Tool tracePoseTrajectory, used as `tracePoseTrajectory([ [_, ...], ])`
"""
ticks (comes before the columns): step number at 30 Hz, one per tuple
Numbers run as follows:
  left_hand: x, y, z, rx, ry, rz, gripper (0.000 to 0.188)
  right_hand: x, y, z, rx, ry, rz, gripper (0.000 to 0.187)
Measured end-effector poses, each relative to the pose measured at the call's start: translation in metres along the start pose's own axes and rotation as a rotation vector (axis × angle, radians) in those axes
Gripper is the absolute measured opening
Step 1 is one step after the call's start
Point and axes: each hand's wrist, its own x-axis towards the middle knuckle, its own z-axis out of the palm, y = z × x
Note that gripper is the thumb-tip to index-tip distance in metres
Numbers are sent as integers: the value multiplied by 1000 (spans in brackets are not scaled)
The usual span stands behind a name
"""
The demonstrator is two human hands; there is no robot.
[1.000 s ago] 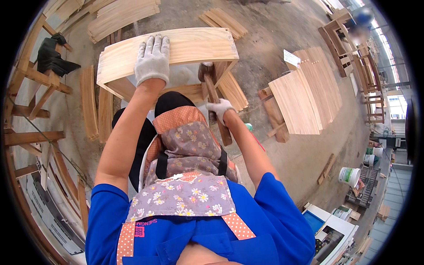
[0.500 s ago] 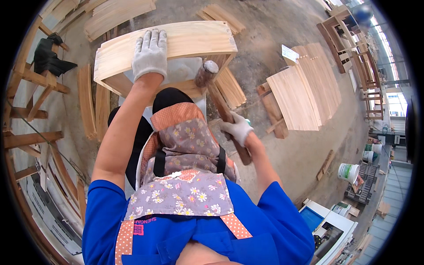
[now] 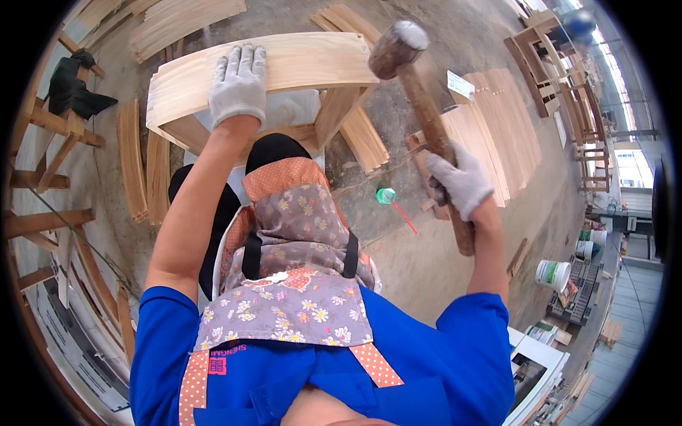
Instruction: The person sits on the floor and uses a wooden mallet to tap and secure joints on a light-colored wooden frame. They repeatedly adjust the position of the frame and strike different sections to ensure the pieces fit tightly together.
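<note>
A pale wooden drawer box frame (image 3: 312, 60) stands on edge in front of my knees, its joints showing at the corners. My left hand (image 3: 239, 89), in a grey-white work glove, lies flat with fingers stretched on the frame's top board. Raised at the right, my gloved right hand (image 3: 460, 181) is wrapped around the wooden handle of a mallet (image 3: 419, 92). The mallet's head, brown with a pale worn face, is in the air just beside the frame's right corner, apart from it as far as I can see.
Stacked wooden boards (image 3: 494, 135) lie on the floor at right, with more planks (image 3: 188, 25) at far left. A small green container (image 3: 386, 195) with a red stick is on the floor. Wooden stands (image 3: 60, 128) line the left; white buckets (image 3: 553, 274) stand at right.
My right hand has lifted the mallet up and to the right, from low beside the frame's inner side to beyond its right corner. My left hand stays on the board.
</note>
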Motion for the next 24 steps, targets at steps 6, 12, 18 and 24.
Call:
tracePoseTrajectory([
  [6, 1, 3, -1, -9, 31, 14, 50, 30, 4, 10, 74, 120, -199, 33],
  [12, -2, -4, 1, -47, 52, 18, 50, 38, -30, 5, 84, 23, -91, 30],
  [18, -2, 1, -4, -70, 53, 33, 50, 67, -2, 17, -125, 84, -153, 27],
  [24, -3, -5, 3, -85, 136, 49, 47, 62, -15, 26, -23, 207, -287, 27],
])
